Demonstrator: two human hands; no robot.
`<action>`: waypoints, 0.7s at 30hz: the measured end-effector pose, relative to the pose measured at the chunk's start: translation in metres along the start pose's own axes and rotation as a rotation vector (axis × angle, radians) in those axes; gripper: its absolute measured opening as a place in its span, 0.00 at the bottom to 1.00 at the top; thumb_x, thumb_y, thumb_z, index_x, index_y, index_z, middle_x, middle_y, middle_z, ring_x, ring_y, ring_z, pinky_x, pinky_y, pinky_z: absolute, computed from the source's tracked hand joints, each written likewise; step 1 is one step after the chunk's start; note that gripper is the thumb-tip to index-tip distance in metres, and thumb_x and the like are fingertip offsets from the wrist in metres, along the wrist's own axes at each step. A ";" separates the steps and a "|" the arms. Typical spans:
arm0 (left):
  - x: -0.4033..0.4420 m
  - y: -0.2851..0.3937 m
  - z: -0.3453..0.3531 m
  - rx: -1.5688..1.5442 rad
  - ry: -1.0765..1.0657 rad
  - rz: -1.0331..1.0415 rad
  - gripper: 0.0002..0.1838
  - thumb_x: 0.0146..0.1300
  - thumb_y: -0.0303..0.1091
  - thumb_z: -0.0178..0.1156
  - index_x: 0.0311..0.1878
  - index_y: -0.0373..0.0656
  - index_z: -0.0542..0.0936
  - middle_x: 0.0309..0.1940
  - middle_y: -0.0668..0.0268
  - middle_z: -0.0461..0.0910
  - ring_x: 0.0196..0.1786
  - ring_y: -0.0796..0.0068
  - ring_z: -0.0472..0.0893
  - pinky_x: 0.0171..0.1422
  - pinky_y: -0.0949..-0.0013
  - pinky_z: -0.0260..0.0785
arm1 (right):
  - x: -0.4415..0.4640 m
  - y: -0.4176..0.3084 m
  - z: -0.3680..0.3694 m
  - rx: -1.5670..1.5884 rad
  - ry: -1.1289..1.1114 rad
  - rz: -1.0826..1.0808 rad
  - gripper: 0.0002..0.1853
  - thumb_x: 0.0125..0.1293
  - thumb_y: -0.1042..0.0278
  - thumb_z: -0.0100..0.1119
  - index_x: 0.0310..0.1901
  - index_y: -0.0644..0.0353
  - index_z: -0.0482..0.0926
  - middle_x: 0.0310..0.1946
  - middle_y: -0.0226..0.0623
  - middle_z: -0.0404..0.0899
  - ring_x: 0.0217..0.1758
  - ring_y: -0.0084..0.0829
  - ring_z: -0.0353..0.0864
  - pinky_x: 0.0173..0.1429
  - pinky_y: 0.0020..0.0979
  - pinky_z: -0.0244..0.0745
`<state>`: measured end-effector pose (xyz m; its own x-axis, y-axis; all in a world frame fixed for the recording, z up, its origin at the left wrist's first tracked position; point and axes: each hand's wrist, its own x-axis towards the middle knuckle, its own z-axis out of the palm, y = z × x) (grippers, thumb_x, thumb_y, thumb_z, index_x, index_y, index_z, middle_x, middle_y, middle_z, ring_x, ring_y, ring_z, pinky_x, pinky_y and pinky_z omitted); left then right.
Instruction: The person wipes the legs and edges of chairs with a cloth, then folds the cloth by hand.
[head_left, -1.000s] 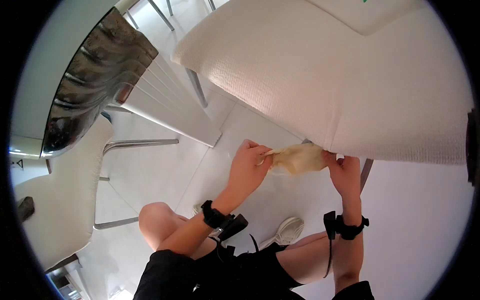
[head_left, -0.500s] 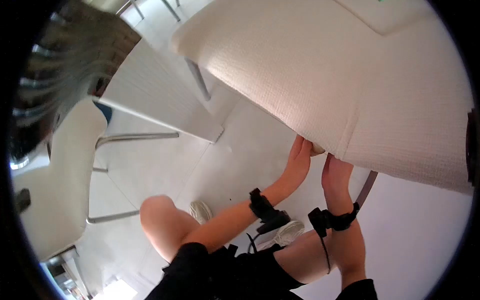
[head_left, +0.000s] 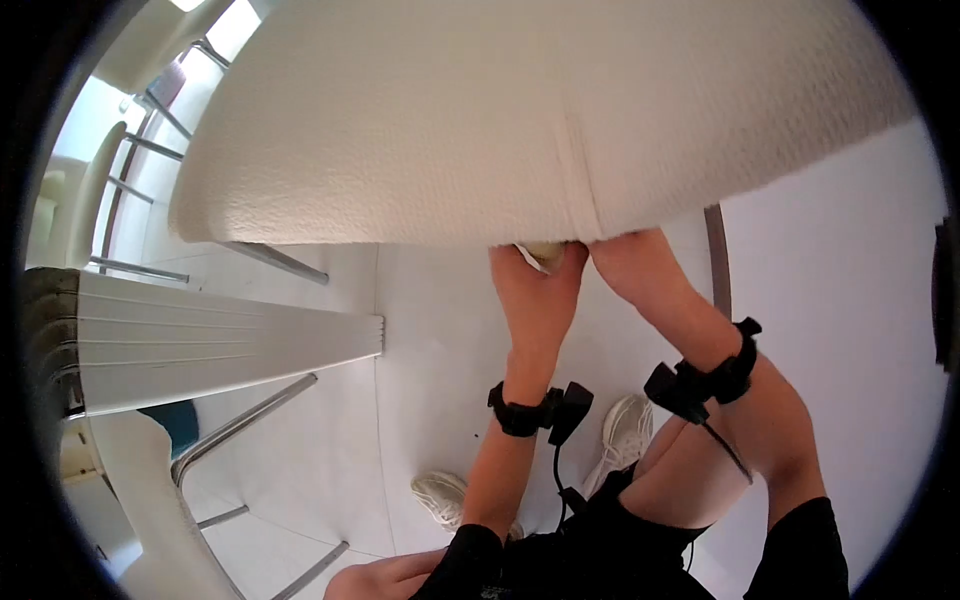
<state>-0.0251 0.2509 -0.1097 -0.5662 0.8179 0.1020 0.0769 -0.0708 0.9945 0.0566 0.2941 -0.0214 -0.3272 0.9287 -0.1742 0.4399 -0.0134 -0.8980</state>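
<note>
A large cream fabric-covered piece (head_left: 400, 150), like an upholstered seat, fills the top of the view; a seam runs down to its lower edge. My left hand (head_left: 538, 290) reaches up to that edge, curled around a small pale yellowish thing (head_left: 544, 256) whose kind I cannot make out. Its fingertips go out of sight under the fabric. Close beside it on the right, my right hand (head_left: 630, 262) is bent in at the same edge near the seam, its fingers hidden. Black bands with small devices and cables sit on both wrists.
A white ribbed panel (head_left: 230, 335) juts in from the left. Below it stands a cream chair (head_left: 140, 490) with metal legs; more chairs (head_left: 95, 200) are at the upper left. A pale wall (head_left: 840, 330) rises on the right. My shoes (head_left: 440, 495) are on the tiled floor.
My view has turned and come closer to the cream piece, whose edge now runs nearly level. Both hands remain at that edge, and the pale thing by my left hand shows more.
</note>
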 end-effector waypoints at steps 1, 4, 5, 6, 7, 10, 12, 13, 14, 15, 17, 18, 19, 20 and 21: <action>0.002 0.002 0.000 0.054 0.044 0.096 0.35 0.51 0.27 0.70 0.60 0.33 0.64 0.53 0.53 0.70 0.57 0.60 0.71 0.63 0.59 0.62 | -0.001 0.005 0.000 0.045 0.003 -0.037 0.14 0.65 0.75 0.52 0.51 0.71 0.74 0.47 0.46 0.79 0.51 0.30 0.78 0.53 0.30 0.72; 0.004 0.000 0.002 0.014 0.093 0.199 0.34 0.52 0.28 0.70 0.61 0.37 0.63 0.53 0.57 0.69 0.58 0.61 0.71 0.64 0.60 0.62 | -0.002 0.018 -0.002 0.192 -0.009 -0.133 0.14 0.66 0.76 0.51 0.52 0.71 0.74 0.47 0.45 0.80 0.51 0.32 0.78 0.53 0.32 0.73; 0.003 -0.008 0.002 -0.142 0.042 0.102 0.34 0.52 0.28 0.71 0.60 0.37 0.64 0.53 0.56 0.68 0.57 0.62 0.71 0.63 0.61 0.62 | -0.003 0.020 -0.003 0.243 -0.018 -0.147 0.14 0.65 0.77 0.51 0.52 0.71 0.74 0.47 0.45 0.80 0.51 0.32 0.78 0.54 0.33 0.73; 0.004 -0.007 0.001 -0.297 -0.011 0.004 0.34 0.51 0.29 0.71 0.60 0.38 0.64 0.53 0.56 0.68 0.56 0.63 0.71 0.62 0.61 0.63 | -0.003 0.022 -0.004 0.294 -0.026 -0.160 0.14 0.65 0.77 0.50 0.52 0.71 0.74 0.47 0.44 0.80 0.51 0.33 0.78 0.54 0.34 0.73; 0.003 -0.005 0.000 -0.327 -0.001 0.015 0.34 0.51 0.29 0.71 0.59 0.38 0.64 0.53 0.57 0.68 0.56 0.64 0.71 0.62 0.62 0.63 | -0.001 0.026 -0.006 0.230 -0.049 -0.152 0.15 0.65 0.78 0.50 0.53 0.71 0.74 0.48 0.44 0.79 0.51 0.34 0.78 0.55 0.35 0.73; -0.003 0.000 -0.004 -0.354 0.007 0.066 0.31 0.53 0.28 0.70 0.58 0.40 0.65 0.52 0.60 0.69 0.56 0.67 0.70 0.62 0.63 0.63 | 0.009 0.041 -0.009 0.065 -0.107 -0.129 0.17 0.65 0.78 0.50 0.55 0.71 0.72 0.49 0.45 0.79 0.51 0.35 0.79 0.55 0.36 0.74; -0.005 -0.010 -0.009 -0.289 -0.023 0.125 0.30 0.53 0.28 0.69 0.56 0.40 0.65 0.51 0.61 0.70 0.55 0.69 0.71 0.61 0.64 0.63 | 0.015 0.049 -0.007 -0.007 -0.134 -0.120 0.18 0.65 0.79 0.51 0.56 0.71 0.71 0.50 0.45 0.79 0.51 0.36 0.79 0.56 0.36 0.73; -0.007 -0.009 -0.011 -0.259 -0.041 0.125 0.29 0.54 0.28 0.69 0.56 0.40 0.65 0.50 0.62 0.70 0.54 0.69 0.71 0.60 0.65 0.64 | 0.014 0.050 -0.006 0.042 -0.139 -0.108 0.17 0.65 0.79 0.51 0.56 0.71 0.71 0.50 0.46 0.79 0.50 0.36 0.79 0.55 0.36 0.74; -0.009 -0.008 -0.013 -0.230 -0.058 0.126 0.28 0.54 0.28 0.69 0.55 0.40 0.65 0.50 0.62 0.70 0.54 0.70 0.71 0.60 0.65 0.64 | 0.014 0.050 -0.004 0.092 -0.145 -0.096 0.17 0.65 0.79 0.51 0.55 0.71 0.72 0.50 0.46 0.79 0.49 0.37 0.80 0.54 0.37 0.74; -0.011 -0.007 -0.014 -0.202 -0.076 0.128 0.28 0.54 0.28 0.68 0.55 0.40 0.65 0.49 0.63 0.71 0.53 0.70 0.71 0.60 0.65 0.64 | 0.014 0.050 -0.003 0.140 -0.149 -0.086 0.17 0.64 0.79 0.51 0.55 0.71 0.72 0.49 0.47 0.79 0.49 0.37 0.80 0.53 0.37 0.74; -0.011 -0.006 -0.017 -0.215 -0.044 0.156 0.26 0.54 0.28 0.69 0.53 0.40 0.66 0.48 0.63 0.71 0.53 0.70 0.71 0.59 0.66 0.64 | 0.017 0.051 -0.001 0.106 -0.108 -0.149 0.14 0.64 0.80 0.51 0.51 0.71 0.75 0.47 0.47 0.81 0.47 0.37 0.81 0.51 0.36 0.75; -0.011 -0.009 -0.016 -0.223 -0.031 0.167 0.26 0.54 0.28 0.69 0.53 0.40 0.66 0.48 0.63 0.71 0.53 0.70 0.71 0.59 0.66 0.64 | 0.019 0.054 -0.002 0.088 -0.085 -0.177 0.13 0.63 0.80 0.50 0.49 0.71 0.76 0.46 0.47 0.81 0.46 0.37 0.82 0.50 0.36 0.76; -0.010 -0.015 -0.016 -0.194 -0.037 0.171 0.26 0.54 0.29 0.69 0.53 0.40 0.67 0.48 0.63 0.72 0.52 0.70 0.72 0.59 0.66 0.66 | 0.021 0.059 -0.002 0.084 -0.059 -0.204 0.13 0.63 0.80 0.51 0.48 0.71 0.77 0.44 0.46 0.82 0.45 0.36 0.82 0.49 0.36 0.76; -0.008 -0.021 -0.015 -0.166 -0.044 0.173 0.26 0.54 0.29 0.70 0.53 0.40 0.68 0.48 0.63 0.72 0.52 0.70 0.74 0.59 0.66 0.67 | 0.024 0.062 -0.006 0.079 -0.031 -0.229 0.12 0.63 0.81 0.51 0.47 0.71 0.77 0.43 0.45 0.83 0.44 0.35 0.82 0.49 0.35 0.76; -0.006 -0.023 -0.018 -0.136 -0.053 0.173 0.25 0.55 0.30 0.70 0.53 0.40 0.69 0.47 0.63 0.73 0.51 0.70 0.75 0.58 0.66 0.69 | 0.024 0.065 -0.008 0.076 -0.003 -0.252 0.12 0.63 0.81 0.51 0.46 0.71 0.78 0.41 0.45 0.83 0.43 0.34 0.82 0.49 0.35 0.76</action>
<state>-0.0376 0.2373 -0.1327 -0.5101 0.8153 0.2740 0.0561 -0.2863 0.9565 0.0837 0.3189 -0.0805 -0.4211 0.9052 0.0576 0.2798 0.1900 -0.9411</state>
